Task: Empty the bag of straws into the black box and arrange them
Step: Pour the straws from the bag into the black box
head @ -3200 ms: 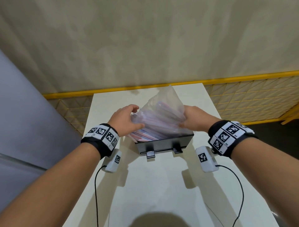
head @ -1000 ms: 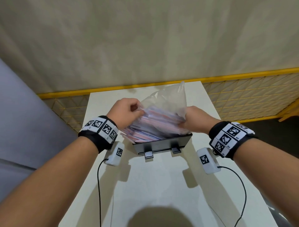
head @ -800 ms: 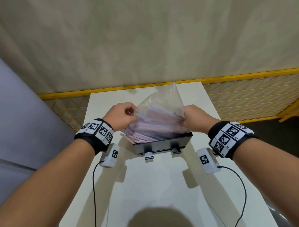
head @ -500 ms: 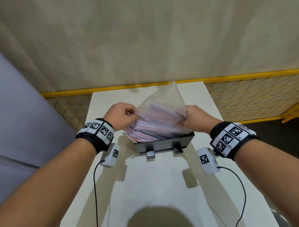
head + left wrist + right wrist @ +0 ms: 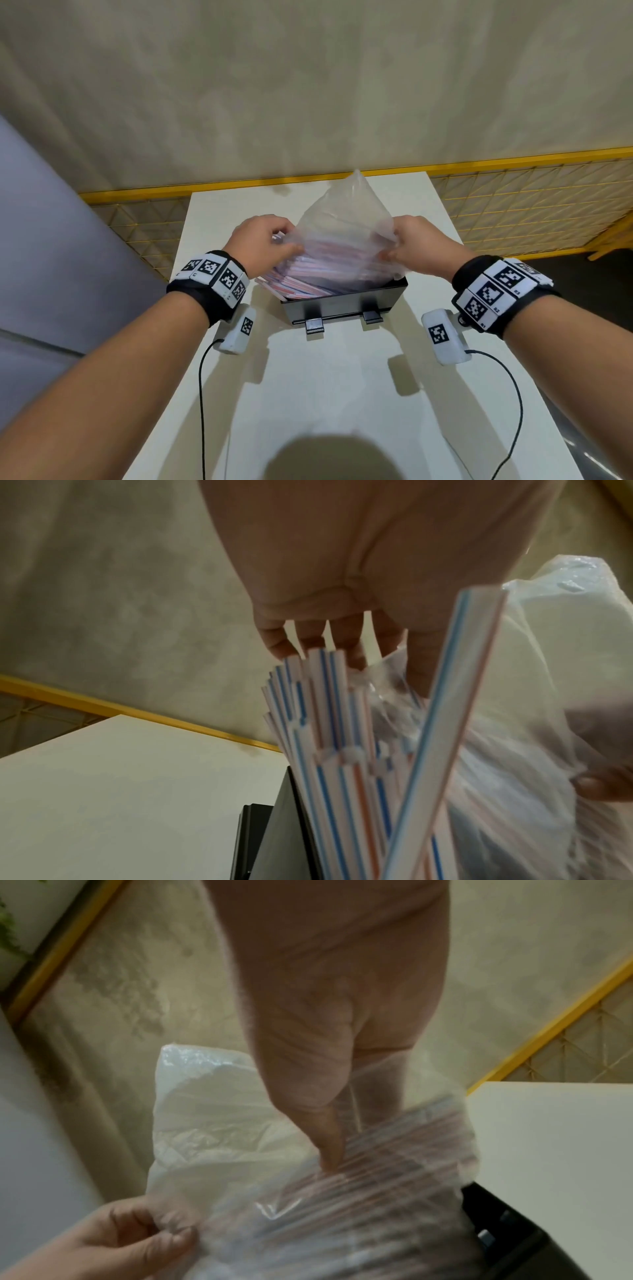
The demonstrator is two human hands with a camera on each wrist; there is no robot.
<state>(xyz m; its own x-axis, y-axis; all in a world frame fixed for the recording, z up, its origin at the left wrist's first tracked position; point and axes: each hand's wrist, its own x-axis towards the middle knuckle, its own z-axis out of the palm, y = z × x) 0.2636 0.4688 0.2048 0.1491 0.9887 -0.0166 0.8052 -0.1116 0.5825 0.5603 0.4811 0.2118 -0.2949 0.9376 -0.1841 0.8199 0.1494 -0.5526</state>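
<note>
A clear plastic bag (image 5: pixel 346 222) of red-and-blue striped straws (image 5: pixel 301 279) stands tilted over the black box (image 5: pixel 342 303) on the white table (image 5: pixel 325 394). My left hand (image 5: pixel 286 241) pinches the bag's left, open edge, where straw ends poke out past the box's left side. My right hand (image 5: pixel 390 251) pinches the bag's right side between thumb and fingers. In the left wrist view the straws (image 5: pixel 342 737) fan out below my left hand's fingers (image 5: pixel 304 639), with the bag (image 5: pixel 514 696) to their right. In the right wrist view my right thumb presses the bag (image 5: pixel 222 1123).
The box has two small clips (image 5: pixel 314 323) on its near wall. Cables (image 5: pixel 202 394) from both wrist cameras trail over the near table. A yellow mesh fence (image 5: pixel 513 205) and a beige wall stand beyond the far table edge.
Both hands have kept hold of the bag and raised its closed end a little. My left hand went from lying on the bag to pinching its edge. More straw ends show at the left.
</note>
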